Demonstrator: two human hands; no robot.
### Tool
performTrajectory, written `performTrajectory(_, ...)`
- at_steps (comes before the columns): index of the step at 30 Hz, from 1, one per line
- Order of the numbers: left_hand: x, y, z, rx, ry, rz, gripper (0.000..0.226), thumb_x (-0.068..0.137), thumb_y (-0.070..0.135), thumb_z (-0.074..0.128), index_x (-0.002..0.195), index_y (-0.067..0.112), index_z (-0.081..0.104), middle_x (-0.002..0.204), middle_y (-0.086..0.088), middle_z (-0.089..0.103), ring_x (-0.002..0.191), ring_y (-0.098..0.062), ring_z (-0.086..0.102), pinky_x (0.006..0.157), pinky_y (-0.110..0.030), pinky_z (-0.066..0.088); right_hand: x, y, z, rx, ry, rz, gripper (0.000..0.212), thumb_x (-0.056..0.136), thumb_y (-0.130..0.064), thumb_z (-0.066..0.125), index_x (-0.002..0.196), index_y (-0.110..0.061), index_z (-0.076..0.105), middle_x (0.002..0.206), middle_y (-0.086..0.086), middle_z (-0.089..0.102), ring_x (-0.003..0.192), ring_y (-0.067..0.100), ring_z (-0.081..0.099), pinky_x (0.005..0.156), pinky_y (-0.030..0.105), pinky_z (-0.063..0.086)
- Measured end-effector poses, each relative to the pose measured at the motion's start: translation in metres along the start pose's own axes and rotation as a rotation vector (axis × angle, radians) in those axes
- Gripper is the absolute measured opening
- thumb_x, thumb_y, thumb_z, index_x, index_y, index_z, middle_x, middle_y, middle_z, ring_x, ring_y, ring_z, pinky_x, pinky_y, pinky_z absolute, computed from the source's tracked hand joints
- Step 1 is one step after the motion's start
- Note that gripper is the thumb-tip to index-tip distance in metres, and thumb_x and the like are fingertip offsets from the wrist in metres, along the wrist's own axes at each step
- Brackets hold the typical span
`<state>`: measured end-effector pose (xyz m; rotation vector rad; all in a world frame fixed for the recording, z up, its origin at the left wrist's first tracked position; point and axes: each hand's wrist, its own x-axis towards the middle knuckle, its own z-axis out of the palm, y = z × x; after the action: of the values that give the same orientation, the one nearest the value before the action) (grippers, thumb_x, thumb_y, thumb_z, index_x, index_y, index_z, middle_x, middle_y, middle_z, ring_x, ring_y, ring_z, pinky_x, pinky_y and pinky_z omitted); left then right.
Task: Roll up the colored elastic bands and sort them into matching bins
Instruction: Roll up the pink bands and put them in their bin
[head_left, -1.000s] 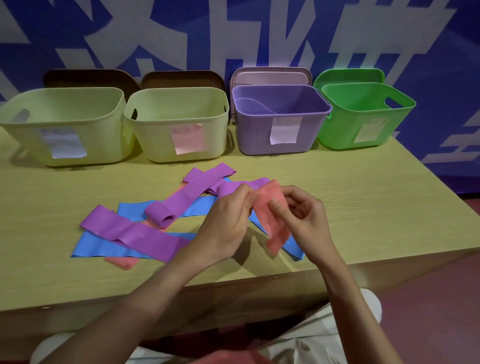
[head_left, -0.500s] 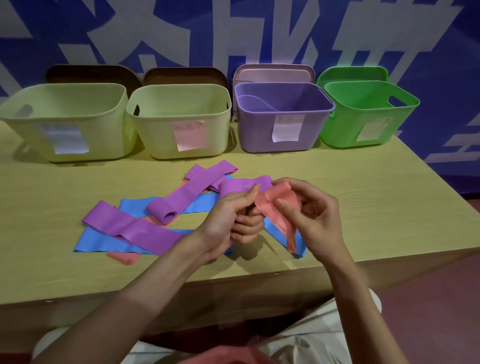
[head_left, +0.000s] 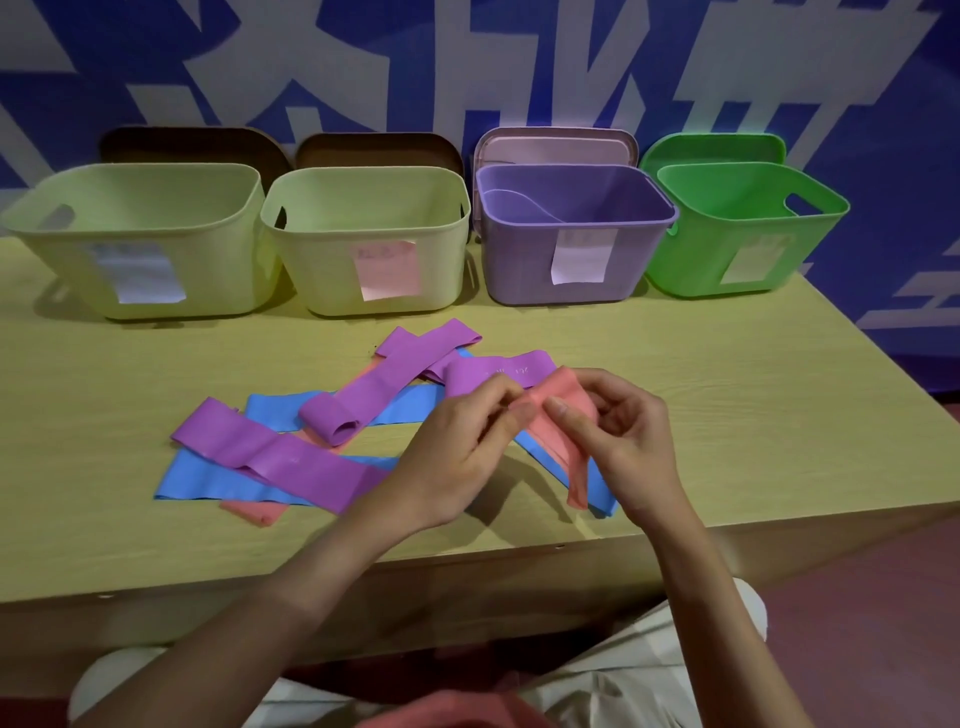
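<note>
A pink elastic band (head_left: 563, 436) hangs between my hands just above the table's front part. My left hand (head_left: 457, 447) pinches its top left edge and my right hand (head_left: 618, 431) pinches its top right, thumb on the front. Its loose end dangles toward the table edge. Purple bands (head_left: 291, 457) and blue bands (head_left: 208, 480) lie crossed on the table to the left, one purple band (head_left: 337, 421) partly rolled at its end. Another pink band (head_left: 254, 512) peeks out under them. Behind stand the bin with the pink label (head_left: 363, 244) and the purple bin (head_left: 571, 234).
A pale green bin with a white label (head_left: 135, 239) stands at the far left and a bright green bin (head_left: 748, 228) at the far right. Lids lean against the blue wall behind the bins. The wooden table (head_left: 727, 415) ends close to my knees.
My hands have shifted their pinch along the pink band's top edge and lifted it slightly. The bands on the table have not moved.
</note>
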<state>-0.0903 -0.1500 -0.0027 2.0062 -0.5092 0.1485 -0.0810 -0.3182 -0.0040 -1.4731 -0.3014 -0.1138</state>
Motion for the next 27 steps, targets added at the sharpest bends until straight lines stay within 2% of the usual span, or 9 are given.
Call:
performTrajectory(2, 0.0, -0.002, 0.002, 0.018, 0.037, -0.012, 0.028, 0.097, 0.039, 0.038, 0.078, 0.021, 0.047, 0.058, 0.002, 0.041, 0.053, -0.014, 0.039, 0.054, -0.038, 0.035, -0.001, 0.001, 0.002, -0.004, -0.016, 0.017, 0.019, 0.077, -0.014, 0.068, 0.095, -0.009, 0.066, 0.076, -0.002, 0.071, 0.071, 0.012, 0.061, 0.063, 0.019, 0.05)
performTrajectory(4, -0.001, -0.001, 0.007, -0.08, 0.053, -0.066, 0.033, 0.1, 0.033, 0.036, 0.074, 0.013, 0.043, 0.058, 0.008, 0.036, 0.051, -0.01, 0.034, 0.049, -0.029, 0.031, -0.003, 0.003, 0.002, -0.005, -0.037, 0.026, 0.021, 0.079, -0.015, 0.067, 0.099, -0.011, 0.064, 0.078, -0.002, 0.072, 0.071, 0.01, 0.063, 0.064, 0.018, 0.05)
performTrajectory(7, 0.0, 0.004, 0.009, -0.396, 0.068, -0.252, 0.034, 0.102, 0.024, 0.035, 0.07, 0.014, 0.035, 0.053, 0.011, 0.029, 0.043, -0.003, 0.023, 0.041, -0.014, 0.023, -0.004, 0.004, 0.002, -0.002, -0.018, 0.021, 0.026, 0.08, -0.013, 0.066, 0.105, -0.011, 0.065, 0.082, -0.001, 0.073, 0.075, 0.01, 0.063, 0.066, 0.019, 0.05)
performTrajectory(11, 0.002, 0.014, 0.003, -0.914, -0.077, -0.487, 0.042, 0.096, 0.035, 0.04, 0.057, 0.018, 0.044, 0.052, 0.007, 0.02, 0.041, -0.004, 0.013, 0.04, -0.012, 0.012, -0.004, 0.0, 0.0, -0.03, -0.029, -0.028, 0.028, 0.082, -0.006, 0.065, 0.11, -0.001, 0.065, 0.093, -0.002, 0.073, 0.081, 0.005, 0.065, 0.07, 0.016, 0.049)
performTrajectory(14, 0.002, 0.018, 0.004, -1.044, -0.165, -0.518, 0.04, 0.09, 0.04, 0.042, 0.057, 0.02, 0.05, 0.051, 0.007, 0.019, 0.044, -0.006, 0.008, 0.042, -0.015, 0.008, -0.003, -0.004, 0.0, -0.06, -0.001, -0.056, 0.02, 0.079, -0.01, 0.067, 0.098, -0.006, 0.067, 0.079, -0.009, 0.071, 0.071, 0.002, 0.062, 0.066, 0.015, 0.048)
performTrajectory(17, 0.004, 0.017, 0.006, -0.89, -0.126, -0.485, 0.041, 0.09, 0.044, 0.042, 0.061, 0.016, 0.045, 0.049, 0.007, 0.021, 0.042, -0.006, 0.011, 0.043, -0.015, 0.008, -0.002, -0.006, 0.001, -0.049, 0.027, -0.05, 0.015, 0.077, -0.011, 0.067, 0.092, -0.012, 0.067, 0.07, -0.013, 0.068, 0.064, -0.001, 0.059, 0.06, 0.013, 0.046)
performTrajectory(19, 0.005, 0.015, 0.006, -0.687, -0.044, -0.413, 0.043, 0.094, 0.042, 0.039, 0.063, 0.013, 0.044, 0.05, 0.006, 0.023, 0.042, -0.006, 0.016, 0.041, -0.017, 0.012, -0.001, -0.006, 0.002, -0.052, 0.039, -0.044, 0.015, 0.076, -0.011, 0.068, 0.091, -0.014, 0.068, 0.069, -0.013, 0.069, 0.063, 0.0, 0.059, 0.059, 0.013, 0.046)
performTrajectory(22, 0.005, 0.014, 0.006, -0.563, 0.027, -0.301, 0.048, 0.091, 0.044, 0.037, 0.076, -0.001, 0.041, 0.055, 0.006, 0.023, 0.043, -0.004, 0.02, 0.041, -0.015, 0.018, 0.0, -0.004, 0.001, -0.067, 0.058, -0.029, 0.015, 0.075, -0.015, 0.069, 0.091, -0.015, 0.069, 0.072, -0.01, 0.07, 0.067, 0.007, 0.06, 0.06, 0.017, 0.048)
performTrajectory(27, 0.004, 0.007, 0.008, -0.339, -0.005, -0.221, 0.034, 0.099, 0.035, 0.039, 0.072, 0.016, 0.038, 0.054, 0.014, 0.032, 0.047, -0.002, 0.029, 0.045, -0.011, 0.025, 0.002, 0.001, 0.003, -0.087, 0.051, -0.016, 0.022, 0.076, -0.017, 0.071, 0.096, -0.009, 0.068, 0.078, -0.003, 0.071, 0.072, 0.012, 0.063, 0.063, 0.02, 0.05)
